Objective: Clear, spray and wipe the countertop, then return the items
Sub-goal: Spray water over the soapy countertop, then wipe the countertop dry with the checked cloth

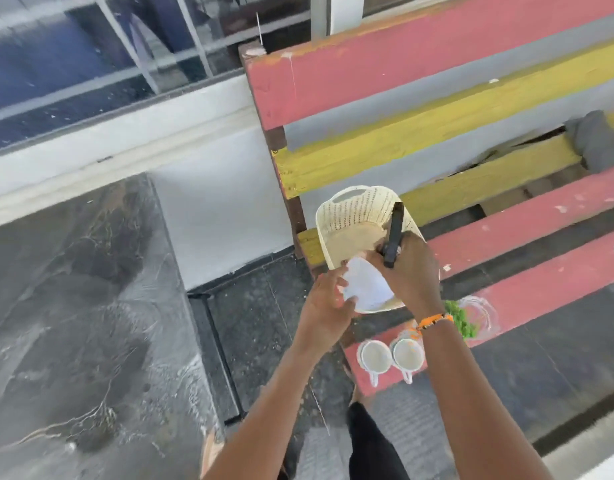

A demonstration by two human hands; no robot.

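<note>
nearest, two bare forearms reach out from the bottom edge, their elbows cut off, toward the cream perforated basket (354, 216) that sits on the slatted bench (527, 216). just this side of the basket, two white cups (390, 355) stand side by side on the front red slat, and something green under clear wrap (468, 317) lies beside them, half hidden by the right wrist with its orange bracelet (433, 320). the left hand (324, 303) is at the basket's near rim, fingers curled around a white piece (366, 285), maybe a cloth or dish; i can't tell which. the right hand (407, 268) is closed around a slim black object (393, 233) that points up over the basket; its lower end is buried in the fist. the basket's floor is blurred. left of the basket, the dark stone countertop (73, 306) shows pale wet streaks. beyond the basket, a grey bundle (592, 140) rests on the far slats, cut off at the edge.
</note>
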